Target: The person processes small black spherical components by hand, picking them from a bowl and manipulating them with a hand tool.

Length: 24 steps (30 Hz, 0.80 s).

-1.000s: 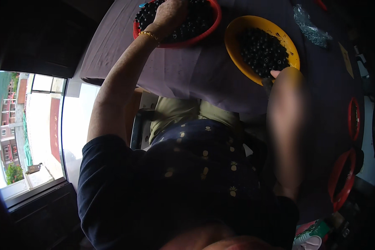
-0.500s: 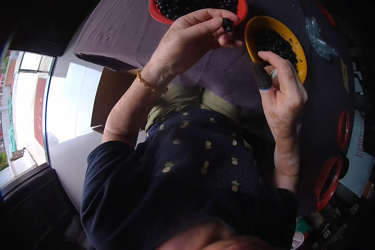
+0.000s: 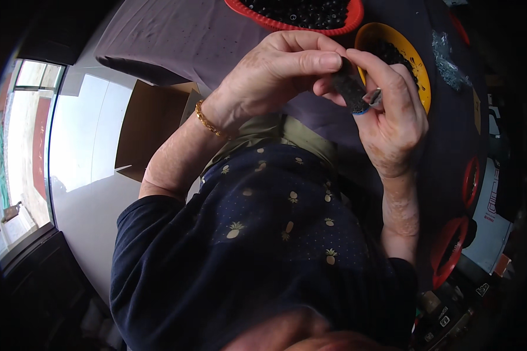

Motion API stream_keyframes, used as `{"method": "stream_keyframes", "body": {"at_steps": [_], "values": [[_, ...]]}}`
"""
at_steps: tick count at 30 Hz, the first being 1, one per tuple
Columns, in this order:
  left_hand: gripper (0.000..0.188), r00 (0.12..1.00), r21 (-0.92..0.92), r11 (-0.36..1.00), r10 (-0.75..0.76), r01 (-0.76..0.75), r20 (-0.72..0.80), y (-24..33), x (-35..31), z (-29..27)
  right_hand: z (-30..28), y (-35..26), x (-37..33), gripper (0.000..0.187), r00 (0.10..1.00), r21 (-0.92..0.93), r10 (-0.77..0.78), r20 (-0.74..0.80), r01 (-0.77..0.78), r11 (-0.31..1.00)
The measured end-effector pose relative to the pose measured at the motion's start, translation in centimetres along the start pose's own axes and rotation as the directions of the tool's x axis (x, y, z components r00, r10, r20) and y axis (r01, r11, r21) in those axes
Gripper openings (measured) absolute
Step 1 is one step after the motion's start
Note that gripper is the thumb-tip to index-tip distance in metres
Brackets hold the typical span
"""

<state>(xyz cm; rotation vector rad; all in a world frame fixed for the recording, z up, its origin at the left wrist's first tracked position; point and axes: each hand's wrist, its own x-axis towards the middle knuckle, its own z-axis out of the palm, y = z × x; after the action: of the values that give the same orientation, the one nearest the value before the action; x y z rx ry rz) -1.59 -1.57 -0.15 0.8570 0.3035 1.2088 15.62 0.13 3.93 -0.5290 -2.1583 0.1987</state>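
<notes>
In front of me, over the grey-purple cloth, my left hand (image 3: pixel 293 64) and my right hand (image 3: pixel 395 111) meet at their fingertips. The left thumb and forefinger are pinched on a small black piece, now almost wholly hidden behind them. A black finger cot (image 3: pixel 350 92) with a blue edge covers my right thumb. Its tip, with the right forefinger, presses in beside the left thumb. Between the right thumb and the curled fingers shows a small greyish thing (image 3: pixel 373 98), too little visible to name. Just beyond the hands lie a red basket (image 3: pixel 263 22) and a yellow bowl (image 3: pixel 425 88), both holding small round black pieces.
Crumpled clear bluish plastic (image 3: pixel 449 61) lies on the cloth (image 3: pixel 158 44) right of the yellow bowl. Two red-rimmed containers (image 3: pixel 445 272) are at the right edge. An open cardboard box (image 3: pixel 152 123) stands at the left, near a bright window (image 3: pixel 26 152).
My right hand has come up and left to meet the left fingertips. The left hand has lowered slightly, and its black piece has gone out of sight between the fingers.
</notes>
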Motion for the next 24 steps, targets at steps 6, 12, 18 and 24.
{"method": "stream_keyframes", "body": {"at_steps": [6,12,18,24], "values": [[0.022,1.000,-0.165,0.986,-0.005,0.005,0.000,-0.8,0.3,1.2,0.4,0.4,-1.0,0.040,0.985,-0.114,-0.094,-0.145,0.078,0.990],[0.029,0.988,-0.236,0.963,-0.145,0.128,-0.055,-0.8,0.4,2.1,-0.4,0.2,-1.7,0.035,0.987,-0.222,-0.112,-0.116,0.084,0.971],[0.029,0.998,0.041,0.998,0.051,-0.049,-0.046,-1.0,0.5,1.6,-1.9,0.3,-1.3,0.029,0.997,-0.101,-0.002,-0.072,-0.006,0.995],[0.028,0.999,0.042,0.998,0.041,-0.039,-0.030,-1.8,0.5,1.5,-2.7,0.5,-0.3,0.034,0.993,-0.412,0.010,0.117,0.039,0.911]]}}
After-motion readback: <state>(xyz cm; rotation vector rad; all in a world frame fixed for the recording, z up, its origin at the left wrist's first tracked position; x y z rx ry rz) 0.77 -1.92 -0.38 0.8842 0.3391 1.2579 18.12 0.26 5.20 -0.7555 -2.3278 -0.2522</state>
